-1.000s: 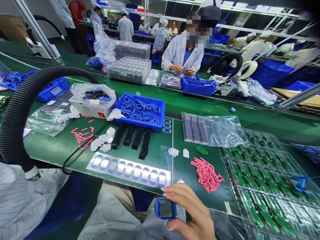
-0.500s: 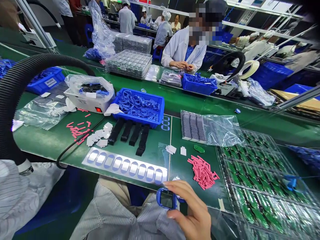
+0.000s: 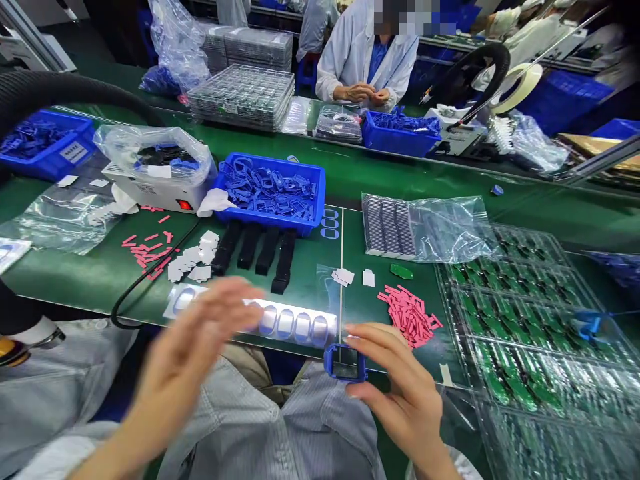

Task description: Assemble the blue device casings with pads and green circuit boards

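My right hand (image 3: 400,393) pinches a small blue frame with a dark screen (image 3: 345,362) just below the table's front edge, above my lap. My left hand (image 3: 200,340) is raised over the near edge of the table, fingers stretched out and smeared by motion, holding nothing I can see. It hovers over the left end of a silver strip of oval blue stickers (image 3: 295,325). A pile of pink strips (image 3: 410,313) lies just beyond my right hand.
A blue bin of blue frames (image 3: 273,193), several black straps (image 3: 260,253), white tabs (image 3: 193,260) and a bagged white machine (image 3: 150,173) lie ahead. Clear trays of green boards (image 3: 530,333) fill the right. A black hose (image 3: 60,90) arcs left. A person in a white coat (image 3: 365,60) works opposite.
My left hand has come up into view from the lower left, over the sticker strip. The right hand with the blue frame has shifted slightly up and right. The camera has tilted down.
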Demonstrator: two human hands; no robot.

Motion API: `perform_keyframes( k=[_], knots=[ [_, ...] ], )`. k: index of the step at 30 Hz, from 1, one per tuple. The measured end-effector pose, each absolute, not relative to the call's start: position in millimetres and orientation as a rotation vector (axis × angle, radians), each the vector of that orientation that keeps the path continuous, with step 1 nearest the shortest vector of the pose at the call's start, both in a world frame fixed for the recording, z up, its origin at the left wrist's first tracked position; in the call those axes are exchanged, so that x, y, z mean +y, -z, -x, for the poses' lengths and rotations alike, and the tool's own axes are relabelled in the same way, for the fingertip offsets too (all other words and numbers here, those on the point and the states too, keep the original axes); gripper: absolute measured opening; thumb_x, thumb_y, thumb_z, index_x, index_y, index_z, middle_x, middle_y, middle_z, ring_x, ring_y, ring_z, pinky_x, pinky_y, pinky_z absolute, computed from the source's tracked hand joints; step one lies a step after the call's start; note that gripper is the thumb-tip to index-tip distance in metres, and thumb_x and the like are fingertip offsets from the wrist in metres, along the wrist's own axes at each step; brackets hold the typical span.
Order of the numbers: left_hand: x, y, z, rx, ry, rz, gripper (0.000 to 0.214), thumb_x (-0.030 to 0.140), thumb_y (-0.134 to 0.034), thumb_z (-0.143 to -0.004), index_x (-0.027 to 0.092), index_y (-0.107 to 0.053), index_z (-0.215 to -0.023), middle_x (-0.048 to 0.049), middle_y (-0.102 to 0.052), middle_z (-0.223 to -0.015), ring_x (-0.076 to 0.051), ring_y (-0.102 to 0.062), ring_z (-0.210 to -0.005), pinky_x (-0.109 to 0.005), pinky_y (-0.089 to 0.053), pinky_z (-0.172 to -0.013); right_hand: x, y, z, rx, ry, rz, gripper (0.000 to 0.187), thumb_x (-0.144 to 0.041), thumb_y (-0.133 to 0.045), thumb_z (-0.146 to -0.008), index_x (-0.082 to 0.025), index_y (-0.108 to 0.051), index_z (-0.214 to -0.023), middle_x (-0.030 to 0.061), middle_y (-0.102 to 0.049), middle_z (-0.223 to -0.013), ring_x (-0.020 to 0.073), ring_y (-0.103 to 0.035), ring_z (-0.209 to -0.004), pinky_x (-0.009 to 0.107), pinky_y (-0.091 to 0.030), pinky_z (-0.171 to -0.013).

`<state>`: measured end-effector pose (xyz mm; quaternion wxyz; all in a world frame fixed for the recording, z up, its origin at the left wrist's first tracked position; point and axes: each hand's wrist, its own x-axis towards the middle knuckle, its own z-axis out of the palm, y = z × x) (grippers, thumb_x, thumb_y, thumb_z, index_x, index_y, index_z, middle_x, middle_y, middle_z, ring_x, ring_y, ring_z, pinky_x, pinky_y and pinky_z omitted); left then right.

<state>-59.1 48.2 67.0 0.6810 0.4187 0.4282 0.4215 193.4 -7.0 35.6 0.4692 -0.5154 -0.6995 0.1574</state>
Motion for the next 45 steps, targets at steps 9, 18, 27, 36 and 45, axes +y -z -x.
perform_keyframes(
  k=[9,18,27,36,45],
  knots=[
    [20.1,-40.8,-4.0,0.453,-0.621,-0.640,0.048,0.054,-0.059,-0.080,0.028,-0.065,-0.119,-0.0089,-0.070,-0.114,-0.027,-0.064,-0.109,-0.045,-0.048,-0.097,-0.2,-41.9,-178.9,-1.846,-0.469,1.167,0.036,-0.043,-0.056,-0.088,-0.020,-0.059,-0.116,0.0098,-0.063,-0.113,0.0214,-0.056,-0.106,0.035,-0.051,-0.087],
    [14.9,-24.9,-5.6,0.666,-0.886,-0.746,0.038,0.049,-0.071,-0.072,0.034,-0.070,-0.108,-0.0028,-0.071,-0.117,-0.022,-0.060,-0.116,-0.026,-0.048,-0.094,-1.6,-44.2,-172.0,-1.837,-0.328,1.176,0.042,-0.046,-0.064,-0.080,-0.018,-0.060,-0.111,0.0112,-0.063,-0.112,0.0230,-0.056,-0.106,0.037,-0.051,-0.087],
    [11.6,-23.4,-12.4,0.763,-1.001,-0.408,0.035,0.049,-0.081,-0.059,0.031,-0.075,-0.088,0.0024,-0.077,-0.087,-0.013,-0.071,-0.075,-0.017,-0.054,-0.071,5.2,-39.1,-161.9,-1.768,-0.371,1.230,0.045,-0.059,-0.054,-0.081,-0.022,-0.061,-0.107,0.0077,-0.070,-0.104,0.0197,-0.065,-0.097,0.034,-0.054,-0.084],
    [13.5,-26.2,-1.0,0.848,-0.978,-0.276,0.041,0.052,-0.079,-0.061,0.029,-0.076,-0.095,0.0003,-0.073,-0.077,-0.011,-0.065,-0.063,-0.021,-0.050,-0.061,67.0,24.9,-245.2,-1.623,-0.134,1.953,0.034,-0.038,-0.045,-0.091,-0.015,-0.067,-0.104,0.0157,-0.065,-0.101,0.0308,-0.057,-0.091,0.048,-0.047,-0.077],
    [8.3,-22.1,-0.3,0.741,-0.801,-0.362,0.047,0.051,-0.085,-0.051,0.024,-0.076,-0.087,-0.0004,-0.075,-0.074,-0.013,-0.067,-0.062,-0.022,-0.048,-0.061,88.1,33.9,-240.9,-1.659,-0.214,2.010,0.022,-0.040,-0.060,-0.081,-0.020,-0.068,-0.085,0.0088,-0.066,-0.089,0.0261,-0.056,-0.083,0.040,-0.044,-0.074]
  ],
)
